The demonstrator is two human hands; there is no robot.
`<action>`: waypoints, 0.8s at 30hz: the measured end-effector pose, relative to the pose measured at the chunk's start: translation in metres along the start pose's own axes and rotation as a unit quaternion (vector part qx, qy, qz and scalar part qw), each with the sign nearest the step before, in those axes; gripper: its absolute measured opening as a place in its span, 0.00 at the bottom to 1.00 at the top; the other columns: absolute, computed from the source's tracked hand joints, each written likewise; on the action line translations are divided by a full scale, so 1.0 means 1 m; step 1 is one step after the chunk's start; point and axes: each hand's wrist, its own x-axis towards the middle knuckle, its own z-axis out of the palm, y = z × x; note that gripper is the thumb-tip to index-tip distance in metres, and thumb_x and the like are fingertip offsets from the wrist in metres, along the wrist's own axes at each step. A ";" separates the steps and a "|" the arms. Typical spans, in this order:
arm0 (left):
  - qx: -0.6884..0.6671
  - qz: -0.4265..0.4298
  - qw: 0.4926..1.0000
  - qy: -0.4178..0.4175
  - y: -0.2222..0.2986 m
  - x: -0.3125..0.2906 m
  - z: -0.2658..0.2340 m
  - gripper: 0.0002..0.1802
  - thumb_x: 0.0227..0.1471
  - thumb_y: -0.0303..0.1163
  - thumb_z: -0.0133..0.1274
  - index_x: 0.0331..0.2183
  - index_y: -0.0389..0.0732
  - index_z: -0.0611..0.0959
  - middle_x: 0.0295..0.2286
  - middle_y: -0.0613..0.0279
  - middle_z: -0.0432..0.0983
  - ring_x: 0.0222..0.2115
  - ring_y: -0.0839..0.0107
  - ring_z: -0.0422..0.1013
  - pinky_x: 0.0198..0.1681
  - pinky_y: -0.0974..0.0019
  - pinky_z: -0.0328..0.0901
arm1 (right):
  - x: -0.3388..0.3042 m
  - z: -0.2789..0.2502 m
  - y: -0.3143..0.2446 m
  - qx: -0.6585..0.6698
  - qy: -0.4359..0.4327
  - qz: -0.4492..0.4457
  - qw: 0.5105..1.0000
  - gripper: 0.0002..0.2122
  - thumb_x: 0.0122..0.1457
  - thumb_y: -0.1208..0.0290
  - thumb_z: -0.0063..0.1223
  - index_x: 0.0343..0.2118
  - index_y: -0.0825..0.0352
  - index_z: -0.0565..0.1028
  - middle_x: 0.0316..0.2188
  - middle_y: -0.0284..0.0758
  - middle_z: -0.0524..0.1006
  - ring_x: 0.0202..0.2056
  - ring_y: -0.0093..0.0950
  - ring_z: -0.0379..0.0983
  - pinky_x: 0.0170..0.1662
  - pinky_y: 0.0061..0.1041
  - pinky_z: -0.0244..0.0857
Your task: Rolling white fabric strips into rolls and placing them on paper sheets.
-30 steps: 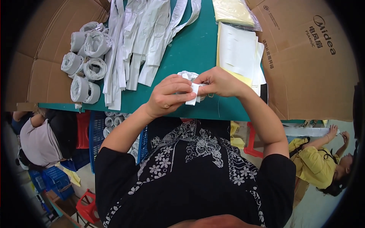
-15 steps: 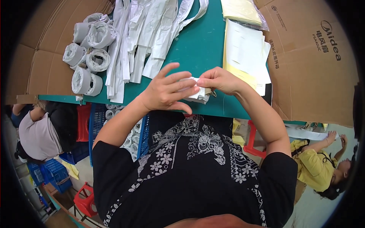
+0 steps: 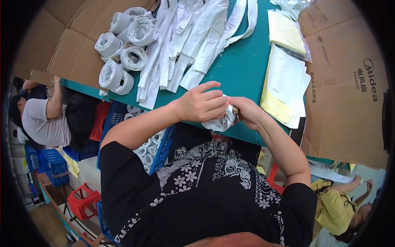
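At centre, the right hand (image 3: 248,114) pinches a white roll (image 3: 219,124); the left hand (image 3: 202,103) lies against it, grip unclear. Upper-left coils (image 3: 143,40) look done; top-centre strips (image 3: 196,35) lie unrolled.

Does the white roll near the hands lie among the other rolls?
No, the white roll is between the left hand and right hand, apart from the other rolls.
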 end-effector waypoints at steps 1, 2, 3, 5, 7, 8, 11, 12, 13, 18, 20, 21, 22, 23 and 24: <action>-0.031 -0.037 0.999 -0.005 0.001 0.000 0.000 0.17 0.40 0.32 0.58 0.37 0.40 0.77 0.33 0.61 0.70 0.32 0.67 0.70 0.44 0.56 0.65 | 0.001 -0.002 0.002 0.020 -0.028 -0.003 0.999 0.13 0.60 0.60 0.42 0.34 0.64 0.73 0.25 0.27 0.73 0.24 0.17 0.67 0.25 0.20 0.62; -0.064 -0.075 0.995 -0.010 0.003 -0.001 -0.001 0.21 0.40 0.32 0.58 0.40 0.41 0.76 0.35 0.58 0.69 0.34 0.64 0.70 0.44 0.56 0.66 | 0.001 -0.003 0.003 0.040 -0.055 -0.005 0.998 0.12 0.60 0.61 0.43 0.35 0.65 0.73 0.26 0.27 0.73 0.26 0.16 0.67 0.27 0.20 0.63; -0.130 -0.146 0.980 -0.037 0.006 -0.003 -0.005 0.25 0.39 0.30 0.57 0.43 0.42 0.72 0.40 0.53 0.66 0.38 0.58 0.69 0.42 0.57 0.67 | 0.000 -0.001 0.002 0.039 -0.058 -0.005 0.998 0.12 0.60 0.61 0.43 0.35 0.65 0.73 0.26 0.27 0.73 0.26 0.16 0.67 0.27 0.20 0.63; -0.201 -0.214 0.954 -0.054 0.008 -0.013 -0.005 0.24 0.39 0.28 0.57 0.43 0.42 0.72 0.40 0.52 0.67 0.38 0.56 0.69 0.41 0.58 0.67 | -0.004 0.003 -0.002 0.012 -0.077 -0.093 0.993 0.13 0.59 0.61 0.44 0.38 0.66 0.73 0.28 0.27 0.72 0.32 0.16 0.67 0.36 0.18 0.62; -0.186 -0.246 0.947 -0.087 0.001 -0.016 -0.013 0.27 0.36 0.24 0.57 0.44 0.41 0.72 0.39 0.49 0.69 0.37 0.53 0.70 0.40 0.61 0.67 | 0.005 -0.003 -0.003 -0.016 -0.113 -0.087 0.990 0.15 0.58 0.63 0.47 0.43 0.68 0.71 0.33 0.29 0.72 0.39 0.17 0.66 0.44 0.17 0.59; -0.078 -0.211 0.972 -0.069 -0.011 -0.021 -0.020 0.27 0.36 0.26 0.58 0.44 0.42 0.73 0.37 0.51 0.70 0.36 0.55 0.70 0.37 0.61 0.67 | 0.008 0.001 -0.004 -0.069 -0.038 -0.210 0.975 0.16 0.57 0.63 0.49 0.45 0.67 0.69 0.38 0.29 0.70 0.42 0.18 0.65 0.46 0.18 0.58; 0.057 -0.292 0.949 0.106 -0.072 -0.032 -0.048 0.30 0.37 0.34 0.62 0.45 0.42 0.73 0.35 0.56 0.74 0.30 0.59 0.73 0.32 0.61 0.68 | 0.005 0.001 -0.014 -0.132 0.119 -0.341 0.923 0.17 0.57 0.65 0.50 0.48 0.66 0.67 0.46 0.30 0.67 0.46 0.19 0.62 0.48 0.21 0.59; 0.073 -0.412 0.902 0.109 -0.099 -0.033 -0.070 0.27 0.41 0.36 0.60 0.46 0.44 0.72 0.33 0.55 0.75 0.28 0.59 0.73 0.32 0.61 0.68 | 0.008 -0.006 -0.014 -0.035 0.141 -0.323 0.935 0.16 0.58 0.65 0.49 0.47 0.66 0.68 0.45 0.31 0.67 0.45 0.20 0.62 0.47 0.21 0.60; 0.144 -0.531 0.828 0.108 -0.128 -0.025 -0.094 0.23 0.45 0.38 0.57 0.45 0.46 0.72 0.30 0.54 0.75 0.26 0.60 0.72 0.32 0.61 0.67 | 0.010 -0.011 -0.010 0.062 0.161 -0.302 0.937 0.15 0.58 0.66 0.48 0.46 0.66 0.68 0.44 0.31 0.68 0.44 0.20 0.63 0.45 0.21 0.62; 0.237 -0.579 0.765 0.153 -0.263 -0.106 -0.212 0.24 0.52 0.49 0.45 0.45 0.45 0.71 0.34 0.50 0.76 0.37 0.55 0.73 0.38 0.55 0.65 | 0.045 -0.019 -0.002 -0.090 0.226 -0.262 0.934 0.12 0.57 0.63 0.49 0.38 0.67 0.74 0.31 0.28 0.75 0.31 0.19 0.70 0.34 0.18 0.64; 0.363 -0.661 0.643 -0.135 -0.292 -0.138 -0.218 0.29 0.51 0.54 0.43 0.47 0.45 0.71 0.40 0.49 0.73 0.43 0.54 0.69 0.43 0.55 0.64 | 0.069 -0.025 -0.006 -0.147 0.268 -0.262 0.915 0.13 0.56 0.62 0.50 0.35 0.68 0.76 0.28 0.31 0.76 0.29 0.22 0.71 0.33 0.21 0.65; 0.359 -0.658 0.648 -0.134 -0.291 -0.135 -0.210 0.29 0.51 0.54 0.43 0.47 0.45 0.71 0.40 0.49 0.73 0.43 0.54 0.69 0.43 0.55 0.64 | 0.082 -0.027 -0.011 -0.204 0.305 -0.260 0.893 0.13 0.54 0.61 0.52 0.33 0.68 0.77 0.25 0.34 0.77 0.27 0.25 0.73 0.31 0.23 0.65; 0.400 -0.676 0.605 -0.129 -0.284 -0.129 -0.203 0.30 0.50 0.56 0.43 0.47 0.45 0.72 0.42 0.50 0.72 0.45 0.53 0.67 0.45 0.55 0.63 | 0.095 -0.029 -0.016 -0.246 0.323 -0.277 0.871 0.14 0.53 0.59 0.52 0.32 0.67 0.77 0.25 0.35 0.77 0.27 0.27 0.74 0.30 0.25 0.66; 0.440 -0.693 0.558 -0.122 -0.275 -0.123 -0.198 0.31 0.49 0.58 0.43 0.47 0.45 0.73 0.44 0.51 0.70 0.47 0.52 0.65 0.46 0.56 0.62 | 0.108 -0.028 -0.023 -0.289 0.339 -0.294 0.846 0.15 0.52 0.58 0.51 0.31 0.67 0.78 0.25 0.37 0.78 0.27 0.30 0.75 0.30 0.27 0.66; 0.442 -0.693 0.557 -0.119 -0.264 -0.121 -0.199 0.31 0.49 0.58 0.43 0.47 0.45 0.73 0.44 0.51 0.70 0.47 0.52 0.65 0.46 0.56 0.62 | 0.121 -0.023 -0.035 -0.311 0.343 -0.281 0.841 0.17 0.51 0.55 0.52 0.30 0.67 0.78 0.26 0.38 0.78 0.28 0.32 0.75 0.30 0.28 0.66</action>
